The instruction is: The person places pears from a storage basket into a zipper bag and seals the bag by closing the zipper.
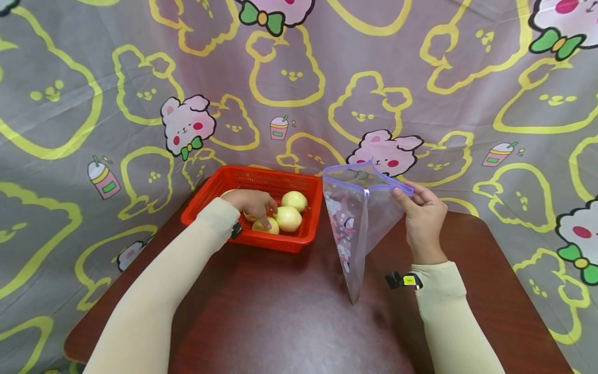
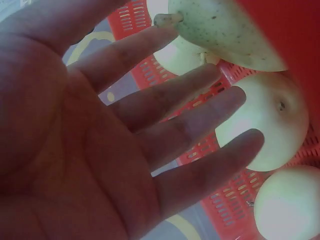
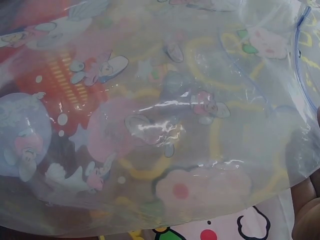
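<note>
My left hand reaches over the red plastic basket, its fingers among several round, pale yellow-green fruits that look like pears. In the left wrist view its fingers are spread and fairly straight, with the tips overlapping a speckled fruit. On the other side, my right hand pinches the purple zip rim of a clear zip bag between thumb and fingers. The bag hangs with its mouth gaping and its lower corner pointing down. Cartoon prints cover its see-through wall in the right wrist view.
Both the basket and the hanging bag are over a dark reddish-brown table. Behind the table hangs a grey curtain with yellow outlines and cartoon rabbits. A dark wrist device sits at my right cuff.
</note>
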The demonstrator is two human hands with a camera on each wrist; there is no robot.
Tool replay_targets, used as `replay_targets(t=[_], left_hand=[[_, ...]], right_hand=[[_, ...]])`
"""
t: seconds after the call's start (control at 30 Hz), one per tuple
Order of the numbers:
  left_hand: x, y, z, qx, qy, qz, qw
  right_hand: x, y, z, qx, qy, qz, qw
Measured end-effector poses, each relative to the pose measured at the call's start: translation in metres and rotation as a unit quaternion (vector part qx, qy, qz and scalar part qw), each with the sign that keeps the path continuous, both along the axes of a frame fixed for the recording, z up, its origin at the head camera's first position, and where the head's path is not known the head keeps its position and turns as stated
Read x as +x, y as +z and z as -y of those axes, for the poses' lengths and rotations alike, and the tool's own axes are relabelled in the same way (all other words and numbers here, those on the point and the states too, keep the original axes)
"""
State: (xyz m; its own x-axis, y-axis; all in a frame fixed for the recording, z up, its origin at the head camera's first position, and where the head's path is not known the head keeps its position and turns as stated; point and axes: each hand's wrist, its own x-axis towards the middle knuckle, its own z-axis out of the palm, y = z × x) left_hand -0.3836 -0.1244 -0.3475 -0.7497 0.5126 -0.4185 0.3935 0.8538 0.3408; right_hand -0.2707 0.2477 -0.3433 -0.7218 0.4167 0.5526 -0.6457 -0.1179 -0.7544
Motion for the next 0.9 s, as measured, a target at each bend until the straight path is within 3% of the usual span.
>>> replay_targets(t=[0.3, 0.57, 0.9], left_hand=[[0.004, 0.010, -0.015, -0.091, -0.037, 0.015, 0.9951], [0.005, 0.015, -0.024, -0.159, -0.022, 0.023, 0.9867], [0.003, 0.011, -0.022, -0.164, -0.009, 0.026, 0.9860]], right_hand=[[0.002, 0.004, -0.001, -0.002, 0.012, -0.007, 0.9999], [0.000, 0.003, 0.000, -0.016, 0.048, -0.011, 0.9987], [-0.001, 0.001, 0.003, -0.022, 0.062, -0.022, 0.9976]])
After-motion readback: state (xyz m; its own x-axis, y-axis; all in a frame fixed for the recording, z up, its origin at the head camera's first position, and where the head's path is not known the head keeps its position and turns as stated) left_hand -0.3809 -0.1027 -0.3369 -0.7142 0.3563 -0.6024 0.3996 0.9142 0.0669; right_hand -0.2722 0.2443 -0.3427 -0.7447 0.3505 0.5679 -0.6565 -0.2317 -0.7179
